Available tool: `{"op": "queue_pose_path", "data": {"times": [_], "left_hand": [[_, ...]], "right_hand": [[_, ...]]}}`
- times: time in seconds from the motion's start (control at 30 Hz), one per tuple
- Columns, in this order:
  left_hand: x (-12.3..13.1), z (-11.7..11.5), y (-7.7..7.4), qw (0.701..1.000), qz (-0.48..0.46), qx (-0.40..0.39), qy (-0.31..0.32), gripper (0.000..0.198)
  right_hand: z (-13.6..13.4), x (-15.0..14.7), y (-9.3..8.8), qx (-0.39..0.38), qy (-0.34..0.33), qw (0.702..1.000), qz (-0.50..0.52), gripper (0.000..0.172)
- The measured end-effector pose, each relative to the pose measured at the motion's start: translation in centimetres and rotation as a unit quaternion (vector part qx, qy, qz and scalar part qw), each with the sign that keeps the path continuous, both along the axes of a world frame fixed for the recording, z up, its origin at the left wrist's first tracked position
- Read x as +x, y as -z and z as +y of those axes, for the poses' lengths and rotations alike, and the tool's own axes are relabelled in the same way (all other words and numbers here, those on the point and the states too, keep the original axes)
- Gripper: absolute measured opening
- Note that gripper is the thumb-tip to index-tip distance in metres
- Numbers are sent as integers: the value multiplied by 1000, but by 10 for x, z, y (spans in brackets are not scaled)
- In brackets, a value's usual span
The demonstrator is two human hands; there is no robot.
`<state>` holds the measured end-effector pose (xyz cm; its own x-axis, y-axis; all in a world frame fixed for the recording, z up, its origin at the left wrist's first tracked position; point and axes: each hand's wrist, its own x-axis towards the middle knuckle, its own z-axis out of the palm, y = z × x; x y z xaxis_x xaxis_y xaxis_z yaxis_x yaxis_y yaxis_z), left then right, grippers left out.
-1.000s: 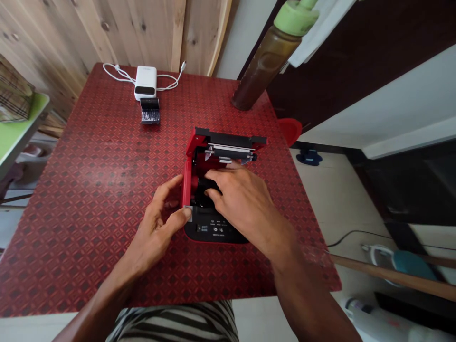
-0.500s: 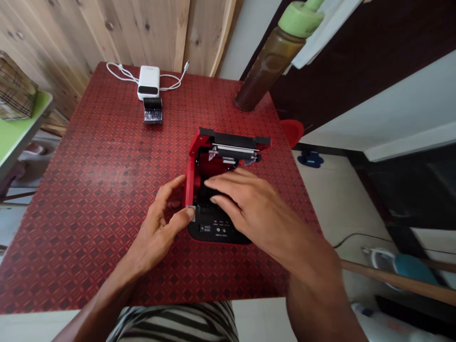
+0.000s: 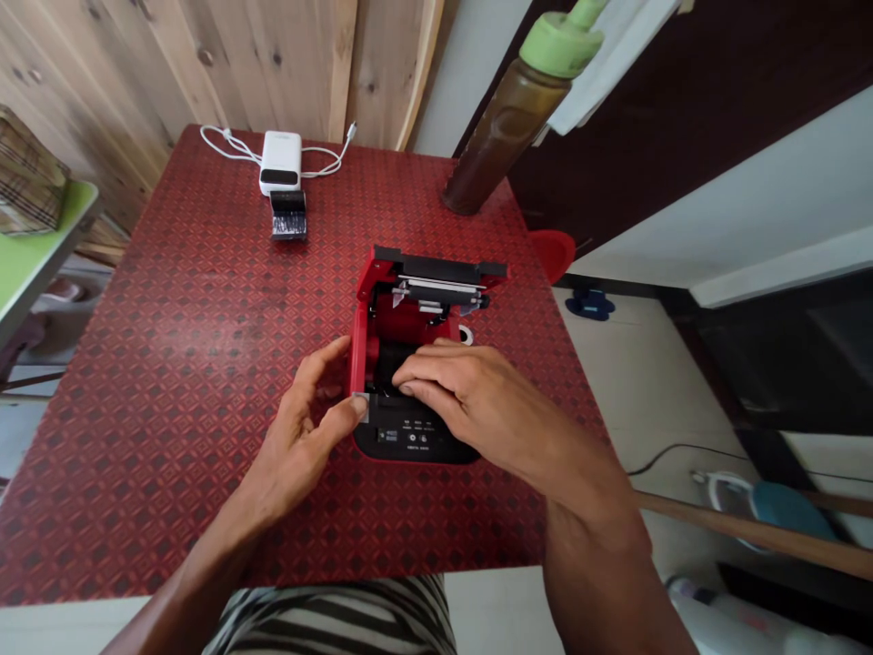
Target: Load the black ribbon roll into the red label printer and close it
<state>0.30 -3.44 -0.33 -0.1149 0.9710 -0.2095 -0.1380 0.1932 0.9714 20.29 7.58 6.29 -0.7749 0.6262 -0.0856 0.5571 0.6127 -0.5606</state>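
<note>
A red and black label printer (image 3: 416, 441) sits on the table with its lid (image 3: 436, 269) raised, showing the roller and the hollow inside. My left hand (image 3: 310, 428) grips its left side, thumb on the front corner over a greyish patch and fingers along the red wall. My right hand (image 3: 470, 387) reaches into the printer's opening from the right, fingers bent and close together near the front edge of the compartment. Whatever the fingertips hold is hidden. Just beyond that hand, a white ring-shaped thing (image 3: 466, 335) shows at the printer's right side.
On the red patterned table (image 3: 205, 346) lie a white power bank (image 3: 280, 162) with a white cable and a small black roll-like piece (image 3: 289, 216). A tall brown bottle (image 3: 505, 118) with a green cap stands at the back right. A wooden wall (image 3: 238, 64) rises behind.
My right hand has shifted slightly toward the front inside the printer, uncovering more of the compartment and the white ring. My left hand keeps its hold. The view has moved a little.
</note>
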Motion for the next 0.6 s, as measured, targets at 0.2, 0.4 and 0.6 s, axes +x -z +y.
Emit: {"op": "queue_pose_path", "data": {"times": [0.2,0.4,0.6], "left_hand": [[1,0,-3,1000,-3,-12,-4,63],[1,-1,-2,1000,-8,-15,-3,64],[1,-1,-3,1000,-9,-19,-3,66]], "right_hand": [[12,5,-10,-28,-11,999,-25,32],[19,3,-14,-27,-44,996,-75,35],[18,2,-9,-32,-40,996,-70,37]]}}
